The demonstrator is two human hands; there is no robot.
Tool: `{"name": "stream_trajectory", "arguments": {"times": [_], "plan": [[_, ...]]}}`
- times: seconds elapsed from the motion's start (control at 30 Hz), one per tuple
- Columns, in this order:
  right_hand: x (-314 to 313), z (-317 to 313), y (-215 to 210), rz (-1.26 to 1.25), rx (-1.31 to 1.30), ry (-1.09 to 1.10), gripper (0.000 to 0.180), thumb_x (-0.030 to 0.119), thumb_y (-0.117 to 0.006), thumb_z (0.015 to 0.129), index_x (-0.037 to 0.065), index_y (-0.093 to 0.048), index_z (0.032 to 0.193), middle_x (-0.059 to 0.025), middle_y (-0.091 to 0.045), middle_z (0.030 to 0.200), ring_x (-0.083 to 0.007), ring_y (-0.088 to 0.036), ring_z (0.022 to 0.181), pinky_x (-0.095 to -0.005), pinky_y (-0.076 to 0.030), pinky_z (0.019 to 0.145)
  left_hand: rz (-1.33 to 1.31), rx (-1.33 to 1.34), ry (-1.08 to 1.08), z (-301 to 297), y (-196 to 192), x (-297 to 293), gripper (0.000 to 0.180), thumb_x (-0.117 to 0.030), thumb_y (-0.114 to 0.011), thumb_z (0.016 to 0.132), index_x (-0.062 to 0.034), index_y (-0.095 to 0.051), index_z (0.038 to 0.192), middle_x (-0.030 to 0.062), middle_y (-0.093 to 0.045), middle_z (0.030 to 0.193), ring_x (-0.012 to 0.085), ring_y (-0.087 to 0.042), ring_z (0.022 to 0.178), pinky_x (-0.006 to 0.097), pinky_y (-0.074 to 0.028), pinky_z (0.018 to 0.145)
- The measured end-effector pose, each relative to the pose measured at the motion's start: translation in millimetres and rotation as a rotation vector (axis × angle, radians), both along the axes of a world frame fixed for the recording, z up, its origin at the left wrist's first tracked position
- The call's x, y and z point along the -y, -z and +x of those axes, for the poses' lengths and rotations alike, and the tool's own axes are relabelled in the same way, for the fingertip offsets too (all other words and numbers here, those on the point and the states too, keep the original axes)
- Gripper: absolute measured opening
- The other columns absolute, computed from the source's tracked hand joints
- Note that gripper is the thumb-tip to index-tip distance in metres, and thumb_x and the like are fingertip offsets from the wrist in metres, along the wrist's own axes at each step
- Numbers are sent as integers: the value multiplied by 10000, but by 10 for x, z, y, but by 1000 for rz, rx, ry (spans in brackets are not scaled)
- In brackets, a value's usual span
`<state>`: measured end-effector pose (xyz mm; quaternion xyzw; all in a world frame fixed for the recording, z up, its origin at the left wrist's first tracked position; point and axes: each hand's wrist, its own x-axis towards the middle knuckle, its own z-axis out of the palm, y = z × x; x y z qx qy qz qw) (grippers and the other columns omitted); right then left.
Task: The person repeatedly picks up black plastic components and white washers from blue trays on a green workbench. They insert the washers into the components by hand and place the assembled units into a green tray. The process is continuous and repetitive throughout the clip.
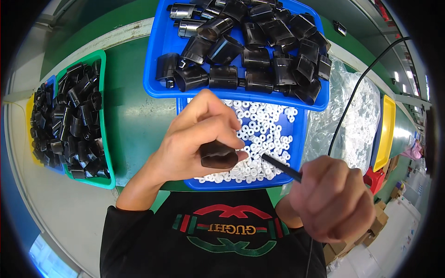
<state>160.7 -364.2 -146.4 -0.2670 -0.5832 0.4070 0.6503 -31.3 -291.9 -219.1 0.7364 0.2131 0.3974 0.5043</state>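
Note:
My left hand point(183, 141) is closed round a glossy black plastic housing point(219, 156), its open end facing me. In my right hand point(334, 198) is a thin dark rod-shaped tool point(282, 167), gripped in a fist. Its tip points left, over small white rings point(259, 139) heaped in a blue tray point(298, 139). The tool's tip is apart from the black housing. Whether the tip touches a ring, I cannot tell.
A larger blue tray point(153, 69) of black housings overlaps the ring tray's far edge. Leftward stands a green tray point(105, 139) full of black parts. A clear plastic bag point(357, 125) of white pieces and a yellow tray point(385, 132) lie rightward. A black cable point(354, 88) hangs near my right hand.

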Motion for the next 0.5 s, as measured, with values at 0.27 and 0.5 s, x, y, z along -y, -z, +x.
{"name": "stream_trajectory", "arguments": {"times": [0.27,0.5], "plan": [[-120,-266,146,-60,-127,-101,149,-49,-621,751,55,-534,689,-49,-552,593,-163,-462,470,-275,-326,410,-147,-27,143,-23,125,35,329,17,-790,736,-26,-520,920,121,-663,856,191,-640,743,297,-509,655],[-191,-353,267,-87,-117,-157,186,-88,-570,771,69,-525,684,-31,-529,565,-135,-417,462,-266,-269,404,-316,2,203,-30,169,43,322,-32,-777,692,-63,-539,907,70,-593,814,246,-661,729,333,-492,619]]}}
